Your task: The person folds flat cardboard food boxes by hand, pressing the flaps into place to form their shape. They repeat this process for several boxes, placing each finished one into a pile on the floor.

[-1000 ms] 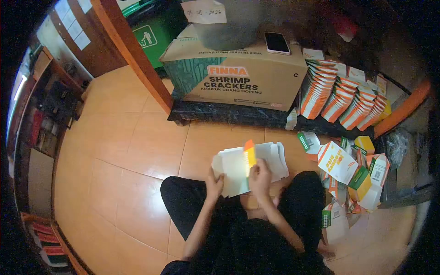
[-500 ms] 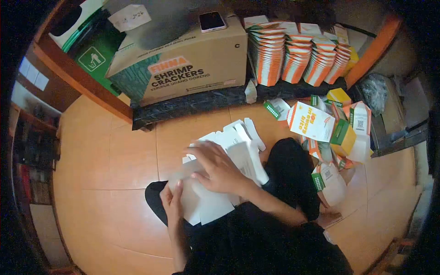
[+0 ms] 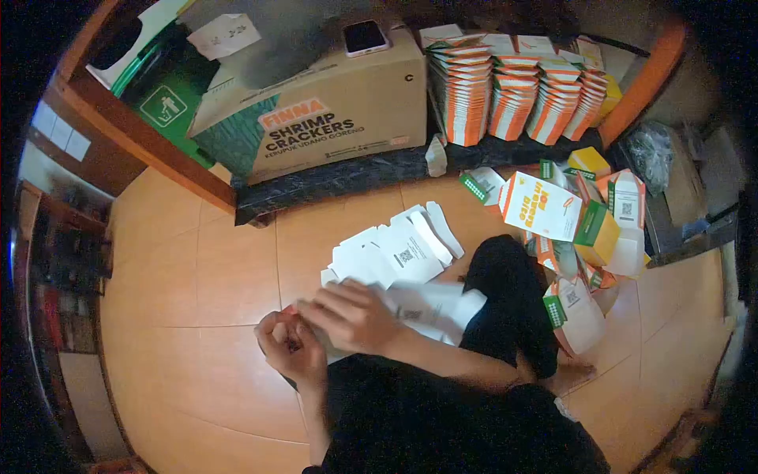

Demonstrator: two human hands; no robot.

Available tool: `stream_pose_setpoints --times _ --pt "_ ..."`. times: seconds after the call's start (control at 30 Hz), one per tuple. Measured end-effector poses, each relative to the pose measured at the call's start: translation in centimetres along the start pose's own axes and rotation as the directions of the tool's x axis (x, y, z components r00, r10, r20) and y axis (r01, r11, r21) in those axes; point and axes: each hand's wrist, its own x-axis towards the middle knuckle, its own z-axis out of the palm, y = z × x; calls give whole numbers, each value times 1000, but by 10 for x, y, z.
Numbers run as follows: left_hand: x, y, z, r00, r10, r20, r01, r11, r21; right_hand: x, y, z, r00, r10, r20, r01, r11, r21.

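My left hand is closed, its fingers curled around the edge of a flat snack carton; a bit of orange print shows at the fingertips. My right hand, smeared by motion, is bent over the same carton, close to the left hand. This carton is blurred, lies over my lap and sticks out to the right with its pale, printed side up. Much of it is hidden under my right hand and forearm. Just beyond, a pile of white unfolded cartons lies on the floor, the top one showing a QR code.
Folded cartons lie heaped right of my knee. Stacks of nested orange-and-white cartons stand on a low black ledge, beside a shrimp crackers box with a phone on top. A green bin stands at the left.
The carton in my hands has swung to the right and its printed side now shows. My left hand has moved down and left, with its fingers more curled. The right hand has moved lower.
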Motion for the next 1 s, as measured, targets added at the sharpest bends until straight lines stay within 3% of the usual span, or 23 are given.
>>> stream_pose_setpoints --times 0.03,0.1,0.13,0.17,0.23,0.27,0.37,0.43,0.53,0.57,0.7,0.8,0.97,1.0 --pt "2 9 2 986 167 -8 -164 975 149 4 3 -6 998 27 -52 -31 997 -73" --pt "7 26 6 878 476 52 -447 776 445 13 6 -23 984 65 -167 -98 975 -199" --pt "1 43 9 872 488 41 -416 693 589 17 4 -29 978 55 -199 -100 969 -226" --pt "-2 47 15 867 498 16 -434 739 516 22 3 -35 972 43 -233 -104 961 -256" --pt "-3 45 23 979 204 30 -206 969 135 26 1 -35 964 27 -263 -92 967 -237" --pt "-5 44 27 1000 0 -2 -1 996 -86 24 -4 -32 966 23 -258 -74 979 -188" --pt "4 50 27 981 -194 32 195 944 -267 20 -7 -28 981 18 -194 -25 999 -32" --pt "9 38 19 980 -193 40 194 903 -384 25 -6 -30 986 45 -163 -26 992 121" --pt "12 23 11 975 -212 59 208 796 -569 38 -12 -45 965 262 15 -241 861 448" --pt "12 24 10 973 -219 66 217 789 -575 40 -11 -47 945 318 76 -308 788 533" --pt "6 35 18 963 -263 63 243 739 -629 37 -7 -36 955 294 -27 -240 825 512" --pt "5 40 20 965 -262 32 221 735 -641 39 -15 -39 942 336 -8 -290 825 485" --pt "8 30 18 992 -124 18 112 816 -567 34 -13 -42 985 170 10 -163 923 348" --pt "9 34 19 985 -174 -5 138 800 -584 33 -14 -43 992 124 27 -126 944 305"
